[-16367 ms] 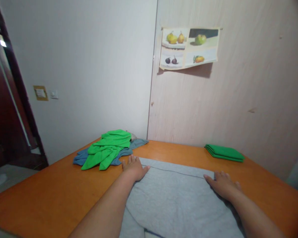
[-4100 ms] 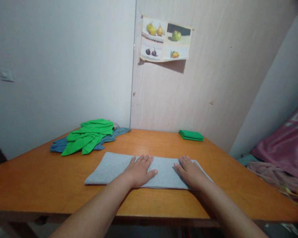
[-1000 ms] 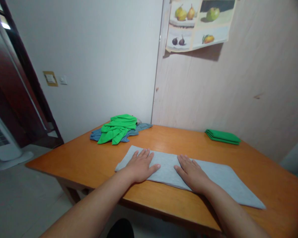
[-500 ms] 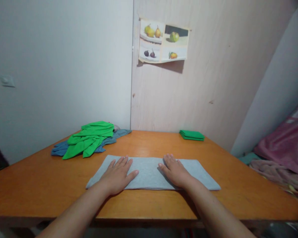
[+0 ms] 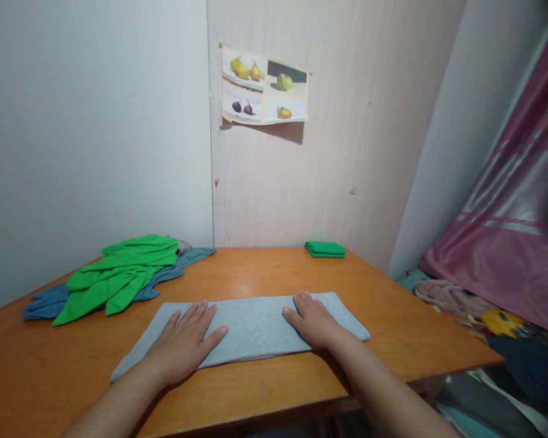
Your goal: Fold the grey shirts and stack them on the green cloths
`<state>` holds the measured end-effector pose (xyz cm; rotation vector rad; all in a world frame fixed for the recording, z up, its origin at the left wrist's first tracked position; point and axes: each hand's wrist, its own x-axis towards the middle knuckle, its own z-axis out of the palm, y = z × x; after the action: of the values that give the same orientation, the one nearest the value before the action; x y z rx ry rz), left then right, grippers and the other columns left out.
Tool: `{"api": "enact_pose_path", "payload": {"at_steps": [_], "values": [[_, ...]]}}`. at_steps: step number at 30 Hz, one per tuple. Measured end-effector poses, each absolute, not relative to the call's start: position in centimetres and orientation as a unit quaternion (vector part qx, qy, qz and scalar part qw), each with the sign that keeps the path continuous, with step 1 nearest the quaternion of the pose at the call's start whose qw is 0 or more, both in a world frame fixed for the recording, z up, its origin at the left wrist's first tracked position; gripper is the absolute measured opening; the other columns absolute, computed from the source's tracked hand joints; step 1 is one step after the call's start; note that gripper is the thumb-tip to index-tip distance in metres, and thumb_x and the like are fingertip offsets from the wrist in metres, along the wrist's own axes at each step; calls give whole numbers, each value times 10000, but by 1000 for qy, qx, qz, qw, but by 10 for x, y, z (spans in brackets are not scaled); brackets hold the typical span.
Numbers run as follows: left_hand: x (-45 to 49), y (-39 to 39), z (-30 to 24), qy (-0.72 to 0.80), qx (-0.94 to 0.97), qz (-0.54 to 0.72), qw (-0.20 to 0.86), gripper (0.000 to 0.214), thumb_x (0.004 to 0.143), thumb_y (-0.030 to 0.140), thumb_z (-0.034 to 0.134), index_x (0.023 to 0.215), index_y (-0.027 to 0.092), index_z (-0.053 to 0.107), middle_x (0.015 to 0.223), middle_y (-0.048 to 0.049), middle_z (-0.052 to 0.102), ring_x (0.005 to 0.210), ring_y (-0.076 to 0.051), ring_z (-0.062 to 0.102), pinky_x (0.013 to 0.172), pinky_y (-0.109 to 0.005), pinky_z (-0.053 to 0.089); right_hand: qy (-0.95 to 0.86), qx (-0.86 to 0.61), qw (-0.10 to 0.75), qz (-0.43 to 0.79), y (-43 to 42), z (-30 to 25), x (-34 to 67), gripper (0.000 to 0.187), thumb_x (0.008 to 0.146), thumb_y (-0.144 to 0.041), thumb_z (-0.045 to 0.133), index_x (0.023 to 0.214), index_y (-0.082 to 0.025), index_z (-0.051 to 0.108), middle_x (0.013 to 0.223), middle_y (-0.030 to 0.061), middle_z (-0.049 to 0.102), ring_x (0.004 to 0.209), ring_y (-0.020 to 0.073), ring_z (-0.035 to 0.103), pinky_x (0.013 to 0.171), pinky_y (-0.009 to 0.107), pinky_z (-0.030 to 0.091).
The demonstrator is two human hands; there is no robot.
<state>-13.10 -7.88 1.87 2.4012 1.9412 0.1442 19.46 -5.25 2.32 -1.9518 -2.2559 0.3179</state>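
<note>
A grey cloth point(image 5: 251, 325), folded into a long strip, lies flat across the near part of the orange wooden table point(image 5: 393, 322). My left hand point(image 5: 182, 342) rests palm down on its left half, fingers stretched out. My right hand point(image 5: 313, 321) lies flat on its right half, fingers also extended. Neither hand holds anything.
A heap of loose green cloth point(image 5: 119, 275) lies over a blue cloth point(image 5: 43, 303) at the table's back left. A small folded green cloth point(image 5: 325, 249) sits at the back by the wall. A fruit poster point(image 5: 263, 85) hangs above. Bedding and a purple curtain point(image 5: 506, 243) fill the right.
My view has swung to the right. Both hands stay flat on the grey strip; the left one sits further toward the strip's left end than a second ago.
</note>
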Motion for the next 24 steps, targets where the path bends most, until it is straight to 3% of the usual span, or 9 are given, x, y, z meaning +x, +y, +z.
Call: {"api": "enact_pose_path", "payload": {"at_steps": [10, 24], "values": [[-132, -78, 17, 626, 778, 43, 20, 791, 931, 676, 292, 1543, 178, 341, 1617, -84, 210, 1512, -301, 158, 1203, -551, 133, -720, -687, 61, 81, -50, 14, 220, 892, 945, -700, 179, 1560, -59, 256, 1645, 156, 146, 1527, 290, 65, 1214, 456, 57], [-131, -78, 18, 629, 776, 34, 19, 809, 926, 694, 269, 1549, 181, 333, 1622, -74, 198, 1516, -292, 142, 1210, -547, 122, -684, -724, 56, 61, -40, 6, 249, 888, 938, -707, 204, 1570, -84, 236, 1639, 160, 192, 1516, 298, 145, 1213, 452, 100]]}}
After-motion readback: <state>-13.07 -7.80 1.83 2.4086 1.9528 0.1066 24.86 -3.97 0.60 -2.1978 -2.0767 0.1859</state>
